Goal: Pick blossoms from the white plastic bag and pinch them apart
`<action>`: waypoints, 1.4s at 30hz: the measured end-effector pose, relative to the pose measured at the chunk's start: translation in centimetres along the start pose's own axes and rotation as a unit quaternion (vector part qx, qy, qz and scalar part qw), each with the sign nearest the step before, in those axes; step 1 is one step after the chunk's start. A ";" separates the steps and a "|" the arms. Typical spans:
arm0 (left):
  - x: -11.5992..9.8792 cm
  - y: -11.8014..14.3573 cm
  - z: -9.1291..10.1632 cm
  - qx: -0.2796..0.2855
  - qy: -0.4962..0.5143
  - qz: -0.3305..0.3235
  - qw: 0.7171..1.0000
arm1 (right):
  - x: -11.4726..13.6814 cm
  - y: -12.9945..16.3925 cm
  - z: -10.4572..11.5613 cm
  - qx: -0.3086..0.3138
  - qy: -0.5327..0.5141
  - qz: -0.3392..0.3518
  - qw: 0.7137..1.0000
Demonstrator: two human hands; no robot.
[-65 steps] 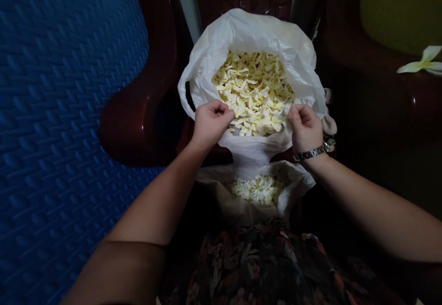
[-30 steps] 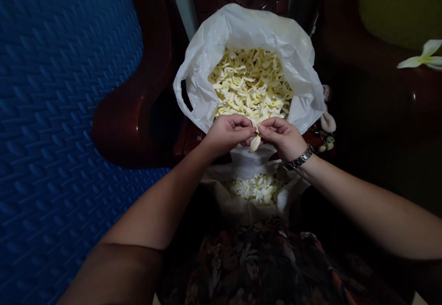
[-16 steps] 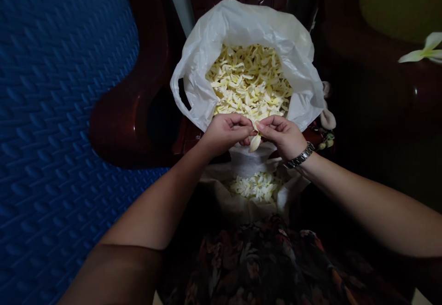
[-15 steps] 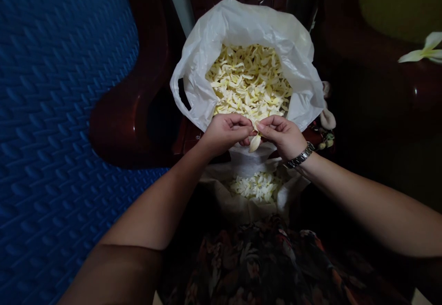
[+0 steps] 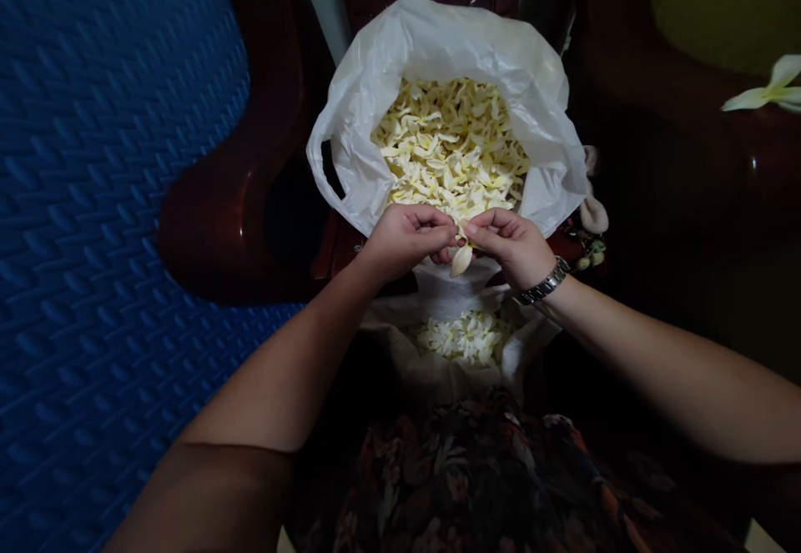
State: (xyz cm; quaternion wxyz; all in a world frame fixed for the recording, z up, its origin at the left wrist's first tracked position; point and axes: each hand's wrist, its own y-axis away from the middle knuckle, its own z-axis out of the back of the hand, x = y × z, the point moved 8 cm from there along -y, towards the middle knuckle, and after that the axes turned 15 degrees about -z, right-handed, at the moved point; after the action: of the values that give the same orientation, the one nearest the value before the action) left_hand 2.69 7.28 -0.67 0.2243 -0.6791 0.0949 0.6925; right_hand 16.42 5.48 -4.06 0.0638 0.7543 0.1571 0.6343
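Pinching one pale flower [image 5: 461, 258] between them, left hand [image 5: 406, 240] and right hand [image 5: 510, 244] meet fingertip to fingertip. Both sit at the near rim of the white plastic bag [image 5: 375, 178] of flowers.

Pale petal [image 5: 461, 259] hanging down (cream-white), pinched at its top

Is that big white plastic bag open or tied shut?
Open. The white plastic bag has its mouth spread wide, showing a heap of pale yellow petals inside; one handle loop hangs loose at its side.

Both hands [image 5: 460, 240] pinch one petal [image 5: 461, 259] at white bag [image 5: 375, 94] rim
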 end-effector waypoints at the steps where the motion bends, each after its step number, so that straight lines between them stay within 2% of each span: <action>1: 0.0 0.0 0.1 -0.001 -0.001 0.001 1.000 | 0.1 0.0 0.0 0.000 0.004 0.002 1.000; 8: 0.0 -0.1 -0.2 -0.004 0.016 0.002 1.000 | 0.0 0.0 0.0 -0.007 -0.010 -0.002 1.000; 16: 0.6 -0.1 -0.3 -0.077 0.046 0.015 0.996 | -0.5 0.0 -0.4 -0.014 -0.053 -0.033 0.998; 20: 0.4 -0.3 -0.1 -0.038 0.045 -0.013 0.998 | -0.3 0.1 -0.3 -0.015 -0.068 -0.025 0.997; 24: 0.0 -0.4 0.0 0.013 0.054 -0.047 0.997 | -0.8 0.0 -0.4 0.010 -0.096 -0.058 0.994; 27: 0.0 -0.4 -0.1 0.010 0.063 -0.048 0.997 | -1.3 -0.1 -0.9 0.041 -0.124 -0.099 0.987; 30: 0.3 -0.3 -0.2 -0.025 0.066 -0.027 0.997 | -1.5 0.0 -1.3 0.055 -0.140 -0.116 0.982; 33: 0.6 -0.4 -0.1 -0.072 0.063 -0.024 0.995 | -1.2 0.0 -1.1 0.033 -0.144 -0.087 0.985; 37: -0.4 -0.5 0.5 -0.133 0.049 -0.103 0.985 | -0.6 -0.1 -0.6 -0.005 -0.122 -0.019 0.992; 39: -0.9 -0.5 0.5 -0.127 0.019 -0.131 0.983 | -0.4 -0.1 -0.4 -0.020 -0.113 0.007 0.993; 42: -1.1 -0.4 0.4 -0.107 -0.020 -0.134 0.985 | -0.3 -0.1 -0.4 -0.030 -0.117 0.024 0.992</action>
State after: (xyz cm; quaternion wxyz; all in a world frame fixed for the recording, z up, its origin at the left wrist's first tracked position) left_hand 2.46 7.59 0.49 0.2428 -0.6917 -0.0762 0.6759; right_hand 15.96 5.42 -4.32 0.0893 0.8246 0.1108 0.5475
